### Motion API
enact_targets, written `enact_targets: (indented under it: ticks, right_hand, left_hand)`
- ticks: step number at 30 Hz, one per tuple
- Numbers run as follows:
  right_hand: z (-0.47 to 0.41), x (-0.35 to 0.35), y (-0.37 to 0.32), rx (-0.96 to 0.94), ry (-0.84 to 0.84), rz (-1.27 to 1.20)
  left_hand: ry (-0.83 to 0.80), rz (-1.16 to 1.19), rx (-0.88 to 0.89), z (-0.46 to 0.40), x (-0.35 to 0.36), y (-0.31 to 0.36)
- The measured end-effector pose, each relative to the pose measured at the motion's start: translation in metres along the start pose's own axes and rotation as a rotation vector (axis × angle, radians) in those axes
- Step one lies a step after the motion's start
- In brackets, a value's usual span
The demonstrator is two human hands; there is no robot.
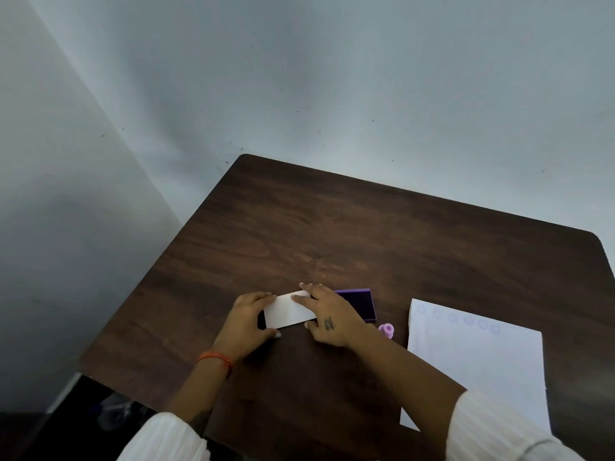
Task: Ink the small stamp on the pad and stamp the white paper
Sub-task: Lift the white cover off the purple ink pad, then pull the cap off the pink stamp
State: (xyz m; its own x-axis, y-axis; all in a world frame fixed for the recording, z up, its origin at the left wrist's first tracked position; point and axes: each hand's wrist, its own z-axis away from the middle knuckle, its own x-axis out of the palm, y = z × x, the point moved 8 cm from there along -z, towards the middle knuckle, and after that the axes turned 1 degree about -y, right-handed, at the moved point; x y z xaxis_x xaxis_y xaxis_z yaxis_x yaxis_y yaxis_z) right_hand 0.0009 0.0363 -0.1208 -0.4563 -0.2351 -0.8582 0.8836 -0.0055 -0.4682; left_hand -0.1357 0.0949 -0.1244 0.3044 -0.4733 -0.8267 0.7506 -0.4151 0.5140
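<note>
Both hands grip the white lid: left hand, right hand, lid half off the purple ink pad. Small stamp sits untouched between pad and white paper. Risk: right wrist knocking stamp over while sliding lid off.

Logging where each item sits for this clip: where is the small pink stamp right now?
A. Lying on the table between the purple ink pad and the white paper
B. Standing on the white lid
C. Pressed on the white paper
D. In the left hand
A: the pink stamp lies on the table, between the purple ink pad and the white paper; no hand holds it.
</note>
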Motion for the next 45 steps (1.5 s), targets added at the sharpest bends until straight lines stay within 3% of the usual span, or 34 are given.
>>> enact_targets:
  ticks: [6,11,16,24,36,45]
  right_hand:
    - [0.013,-0.049,-0.002,-0.043,0.268,-0.148]
    - [0.054,-0.092,0.032,0.112,0.507,-0.291]
    - [0.107,-0.099,0.074,0.293,0.643,-0.409]
    - [0.158,-0.045,0.101,0.485,0.683,-0.658]
    - [0.148,-0.025,0.094,0.534,0.61,-0.555]
    - [0.15,-0.035,0.094,0.511,0.609,-0.676]
  left_hand:
    - [0.125,0.112,0.09,0.001,-0.019,0.043]
    - [0.179,0.233,0.231,0.002,-0.021,0.105]
    - [0.124,0.264,0.293,0.009,0.012,0.149]
    - [-0.038,0.27,0.211,0.018,0.081,0.167]
    - [0.019,0.281,0.14,0.013,0.099,0.176]
    - [0.044,0.309,0.172,0.012,0.088,0.178]
